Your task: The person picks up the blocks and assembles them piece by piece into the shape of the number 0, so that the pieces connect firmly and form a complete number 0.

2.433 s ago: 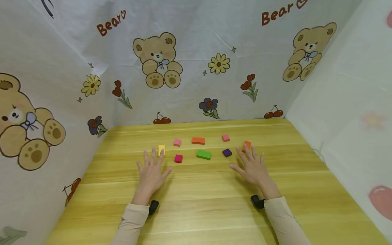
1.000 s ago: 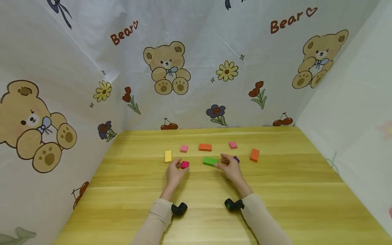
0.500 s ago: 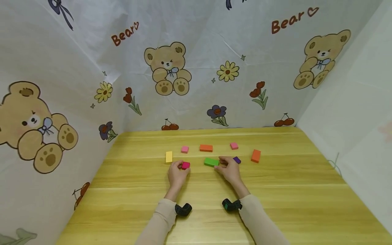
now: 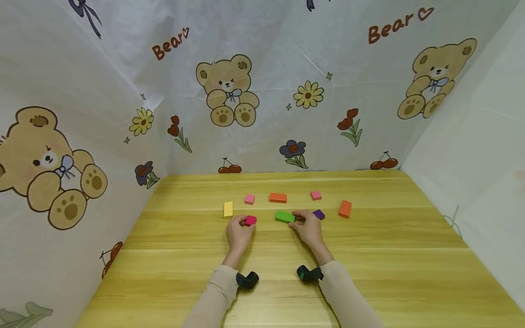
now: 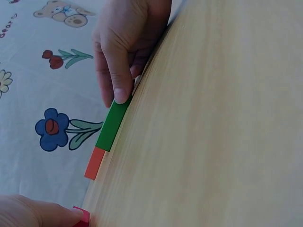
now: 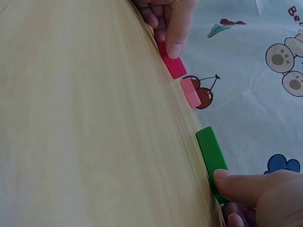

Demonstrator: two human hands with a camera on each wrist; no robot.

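Observation:
My left hand point(image 4: 239, 234) pinches a small crimson block point(image 4: 251, 220) between thumb and fingers; the thumb lies on its near side. A little to the right, my right hand point(image 4: 308, 229) grips the right end of a longer green block point(image 4: 285, 217). Both blocks are at the tabletop, a short gap apart. In the right wrist view, the thumb of the right hand point(image 6: 265, 191) presses the green block point(image 6: 211, 153) on its side. The left wrist view shows the crimson block point(image 5: 85, 218) at the bottom, partly cut off.
Behind lie a pink block point(image 4: 249, 199), an orange block point(image 4: 278, 197) and another pink block point(image 4: 316, 195). A yellow block point(image 4: 228, 210) sits left of my left hand. Beyond my right hand are a purple block point(image 4: 319, 214) and a second orange block point(image 4: 345, 209). Printed cloth point(image 4: 262, 150) bounds the wooden table.
Both hands, spread with straight fingers at first, have come inward. The left fingers have closed on the crimson block and the right ones on the green block's end. The head view has shifted slightly.

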